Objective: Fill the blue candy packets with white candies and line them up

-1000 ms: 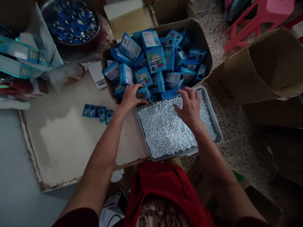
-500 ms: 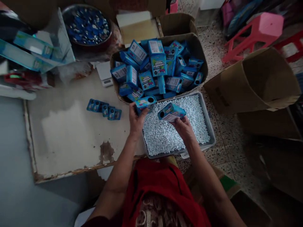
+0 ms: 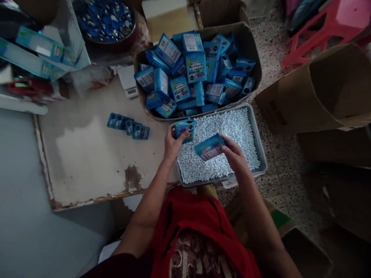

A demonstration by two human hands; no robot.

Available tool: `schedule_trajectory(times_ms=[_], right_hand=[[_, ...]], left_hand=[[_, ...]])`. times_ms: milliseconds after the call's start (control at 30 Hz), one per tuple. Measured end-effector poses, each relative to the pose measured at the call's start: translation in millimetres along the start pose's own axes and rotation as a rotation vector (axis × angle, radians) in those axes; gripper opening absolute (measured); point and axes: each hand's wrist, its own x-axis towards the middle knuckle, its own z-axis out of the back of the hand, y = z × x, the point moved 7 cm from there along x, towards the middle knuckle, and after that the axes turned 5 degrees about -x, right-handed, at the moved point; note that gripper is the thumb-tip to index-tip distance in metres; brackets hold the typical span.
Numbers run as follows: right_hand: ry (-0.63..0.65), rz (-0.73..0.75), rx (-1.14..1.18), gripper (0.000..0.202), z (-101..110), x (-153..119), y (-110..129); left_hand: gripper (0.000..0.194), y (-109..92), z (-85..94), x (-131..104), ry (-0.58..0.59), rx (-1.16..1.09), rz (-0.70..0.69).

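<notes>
My left hand (image 3: 173, 145) grips a small blue carton (image 3: 184, 128) over the left side of a clear tray (image 3: 263, 165) filled with small pale-blue pellets (image 3: 220, 166). In my right hand (image 3: 234, 153) is another blue carton (image 3: 209, 148), tilted above the middle of the pellets. The two cartons are apart. Just behind the tray stands a cardboard box (image 3: 259, 58) heaped with blue cartons (image 3: 196, 66). Several small blue pieces (image 3: 128, 126) lie in a row on the worktable (image 3: 84, 162), left of my left hand.
A bowl (image 3: 132, 34) of blue and silver pieces stands at the back left, near blue packaging sheets (image 3: 40, 48). An open cardboard box (image 3: 290, 96) and a pink stool (image 3: 330, 29) are on the right. A white device (image 3: 127, 83) sits beside the heaped box.
The left-hand carton has turned so its printed face shows. My right hand has turned its carton and moved slightly toward me. The whole view has shifted a little.
</notes>
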Motion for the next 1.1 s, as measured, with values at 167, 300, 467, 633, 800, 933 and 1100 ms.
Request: schedule_trajectory(times_ms=[167, 300, 467, 633, 800, 933, 1100], right_hand=[[0.268, 0.149, -0.488, 0.066, -2.4, 46.1, 66.3], [0.289, 0.477, -0.796, 0.034, -37.3, 64.0, 102.6], [0.188, 1.251, -1.089, 0.029, -88.2, 2.9, 113.5], [0.260, 1.510, -1.145, 0.019, -98.4, -42.1, 67.0], [0.160, 1.473, -1.108, 0.010, -91.1, -44.5, 45.7], [0.065, 1.397, -1.164, 0.013, -88.1, -43.5, 34.1], [-0.041, 1.203, -1.179, 0.031, -86.9, -45.2, 10.6]], left_hand=[[0.078, 6.0, 5.0, 16.0, 0.151, 0.146, 0.077], [0.076, 9.3, -2.5, 13.4, 0.157, 0.112, 0.120], [0.073, 17.0, -4.9, 0.6, 0.014, -0.172, 0.299], [0.084, 23.9, -15.7, -12.8, 0.142, -0.442, 0.481], [0.083, 13.8, -13.4, -20.3, 0.253, -0.463, 0.424], [0.081, 2.7, -13.8, -30.0, 0.304, -0.329, 0.354], [0.073, 3.8, -10.8, -54.2, 0.125, -0.243, 0.265]])
